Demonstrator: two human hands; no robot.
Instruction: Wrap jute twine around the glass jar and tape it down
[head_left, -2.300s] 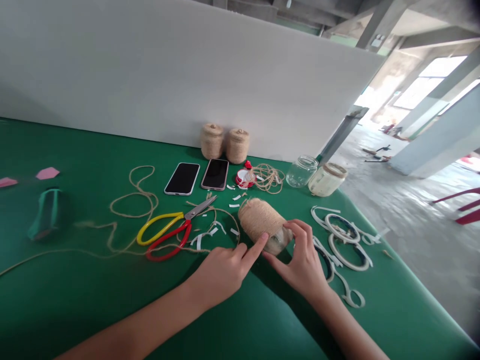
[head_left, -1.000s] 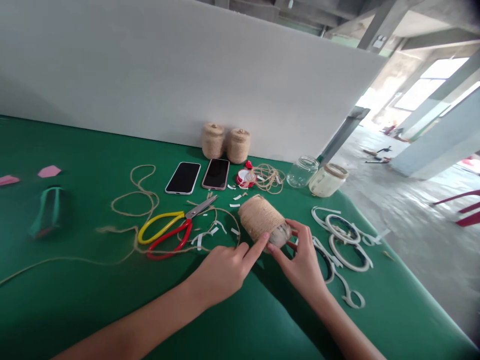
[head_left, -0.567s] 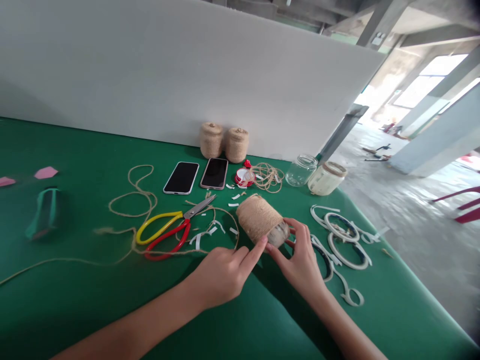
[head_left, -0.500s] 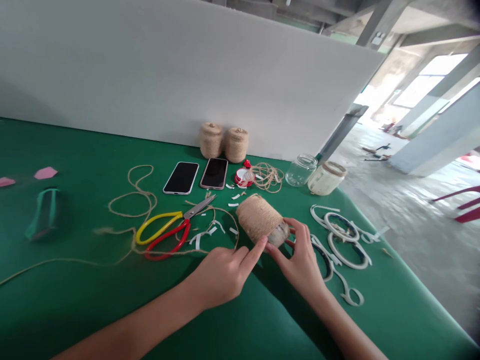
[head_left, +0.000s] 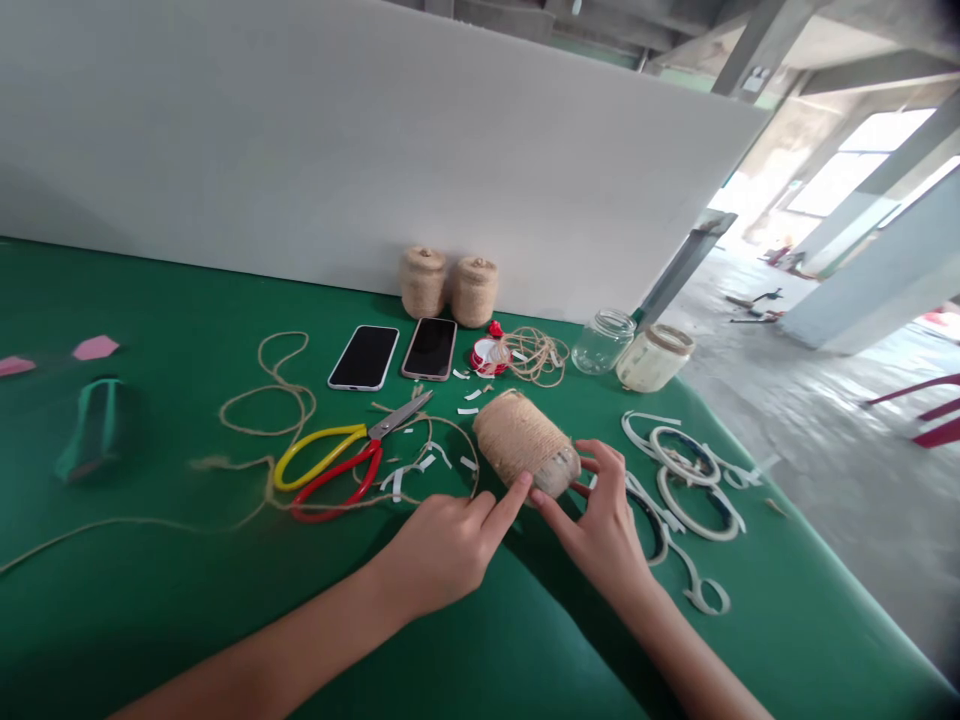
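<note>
A jar wrapped in jute twine lies tilted on its side, its bare end pointing right toward me. My right hand grips that bare end between thumb and fingers. With the index finger stretched against the edge of the winding, my left hand has its other fingers curled in. A loose strand of twine runs from the left side of the table into my left hand. Scissors with one yellow and one red handle lie left of the jar, blades partly apart.
Two twine-covered jars stand against the white board. Two phones lie before them. A glass jar and a tape-covered jar stand at right. Tape rolls lie near the table's right edge; paper scraps surround the scissors.
The wrapped jar has turned slightly in my right hand. Twine now reaches a little further over its bare end. My left index finger stays on it.
</note>
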